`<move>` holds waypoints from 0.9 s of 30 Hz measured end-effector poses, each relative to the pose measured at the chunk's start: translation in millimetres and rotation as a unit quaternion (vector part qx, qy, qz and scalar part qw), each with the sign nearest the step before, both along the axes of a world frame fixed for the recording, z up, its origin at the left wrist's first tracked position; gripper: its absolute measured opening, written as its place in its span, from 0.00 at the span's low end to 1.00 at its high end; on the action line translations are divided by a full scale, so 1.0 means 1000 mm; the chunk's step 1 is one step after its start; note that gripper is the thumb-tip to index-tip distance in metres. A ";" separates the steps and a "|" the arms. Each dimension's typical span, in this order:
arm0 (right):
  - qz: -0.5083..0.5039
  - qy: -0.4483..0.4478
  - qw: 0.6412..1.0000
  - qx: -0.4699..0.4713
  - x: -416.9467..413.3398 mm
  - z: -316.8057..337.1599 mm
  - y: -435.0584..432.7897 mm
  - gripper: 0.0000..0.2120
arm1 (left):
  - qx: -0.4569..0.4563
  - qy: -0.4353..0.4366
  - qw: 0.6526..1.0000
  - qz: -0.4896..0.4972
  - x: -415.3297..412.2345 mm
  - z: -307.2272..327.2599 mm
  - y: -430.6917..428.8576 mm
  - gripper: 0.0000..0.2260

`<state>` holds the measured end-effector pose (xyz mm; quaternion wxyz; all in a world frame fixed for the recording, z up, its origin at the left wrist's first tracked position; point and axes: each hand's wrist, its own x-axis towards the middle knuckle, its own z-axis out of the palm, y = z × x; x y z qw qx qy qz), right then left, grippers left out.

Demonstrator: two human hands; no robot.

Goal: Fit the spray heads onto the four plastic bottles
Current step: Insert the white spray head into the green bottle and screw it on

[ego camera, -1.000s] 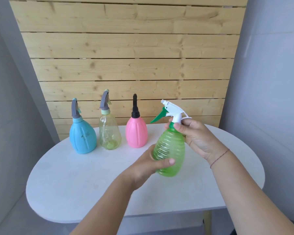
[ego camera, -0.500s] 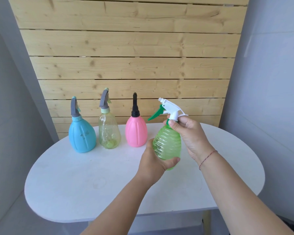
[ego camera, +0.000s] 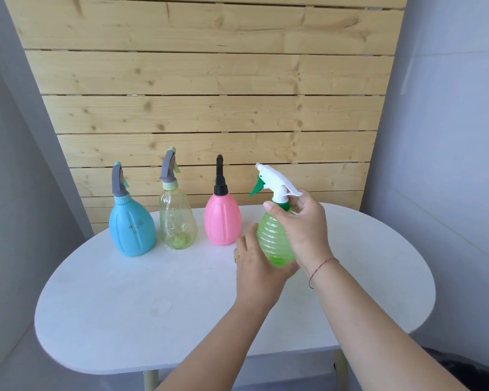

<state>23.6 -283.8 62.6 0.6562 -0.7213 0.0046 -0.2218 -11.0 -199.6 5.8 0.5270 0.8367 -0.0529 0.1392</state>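
A ribbed green bottle [ego camera: 273, 242] is held upright above the white table [ego camera: 124, 306]. My left hand [ego camera: 256, 266] cups its base from below and the left. My right hand [ego camera: 302, 224] wraps its neck and green collar, just under the white spray head [ego camera: 275, 183] with a green trigger. At the back stand a blue bottle [ego camera: 132, 231] with a grey head, a clear yellowish bottle [ego camera: 177, 221] with a grey head, and a pink bottle [ego camera: 222, 221] with a black nozzle.
A wooden slat wall [ego camera: 209, 108] rises directly behind the table. Grey walls close in on both sides. The three standing bottles form a row along the table's back left, a short gap left of the green bottle.
The green bottle has moved away from me toward the row and come upright. My left hand slid from its side to under its base; my right hand stays at the neck.
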 end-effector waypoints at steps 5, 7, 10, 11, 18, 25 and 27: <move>0.152 0.102 0.983 0.025 0.005 -0.002 -0.023 0.23 | -0.092 0.055 0.993 -0.052 0.012 -0.003 0.012 0.32; 0.233 0.182 0.955 0.036 0.005 -0.003 -0.042 0.33 | -0.131 0.078 0.985 -0.085 0.018 -0.004 0.018 0.30; 0.279 0.224 0.933 0.028 0.007 -0.010 -0.061 0.41 | -0.168 0.099 0.974 -0.118 0.029 -0.004 0.023 0.29; 0.284 0.216 0.933 0.038 0.008 -0.012 -0.062 0.38 | -0.170 0.104 0.971 -0.130 0.032 -0.004 0.022 0.29; 0.228 0.133 0.961 0.078 0.037 -0.029 -0.052 0.21 | -0.090 0.099 0.986 -0.096 0.065 0.006 0.003 0.39; 0.179 0.126 0.970 0.109 0.076 -0.044 -0.051 0.21 | -0.136 0.082 0.985 -0.075 0.107 -0.001 -0.010 0.26; 0.181 0.127 0.970 0.106 0.083 -0.050 -0.053 0.21 | -0.134 0.081 0.985 -0.072 0.117 -0.006 -0.013 0.26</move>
